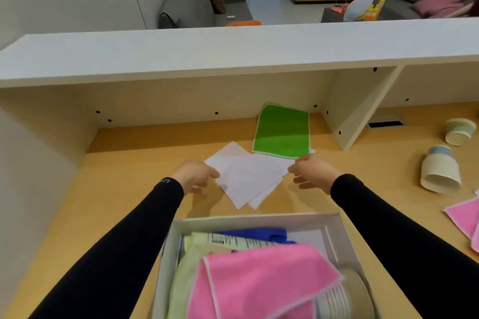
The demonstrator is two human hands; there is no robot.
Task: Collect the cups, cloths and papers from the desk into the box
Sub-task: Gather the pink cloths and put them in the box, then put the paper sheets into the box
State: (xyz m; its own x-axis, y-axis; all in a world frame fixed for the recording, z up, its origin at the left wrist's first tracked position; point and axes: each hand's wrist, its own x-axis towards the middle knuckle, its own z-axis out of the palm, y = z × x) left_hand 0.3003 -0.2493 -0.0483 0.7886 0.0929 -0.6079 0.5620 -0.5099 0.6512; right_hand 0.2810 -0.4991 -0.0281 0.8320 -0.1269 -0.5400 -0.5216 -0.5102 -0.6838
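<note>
Head view looks down on a wooden surface (129, 202) under a white shelf (233, 52). Both arms in black sleeves reach forward to a loose stack of white papers (248, 179) lying just beyond the box (248, 220). The left hand (194, 173) has its grip curled at the papers' left edge, fingertips touching the sheets; the right hand (313, 171) meets their right corner, its grip partly closed. Whether either hand has truly pinched the papers I cannot tell. A green cloth (282, 132) lies flat just behind the papers, overlapping their far corner. The box, nearest the camera, holds a pink cloth (259, 280), a pale yellow cloth (186, 267), a blue cloth (259, 233) and a ribbed cup (342, 298). To the right, two cups (440, 173) (460, 131) lie on their sides, and more pink cloth (464, 217) rests at the frame's edge.
</note>
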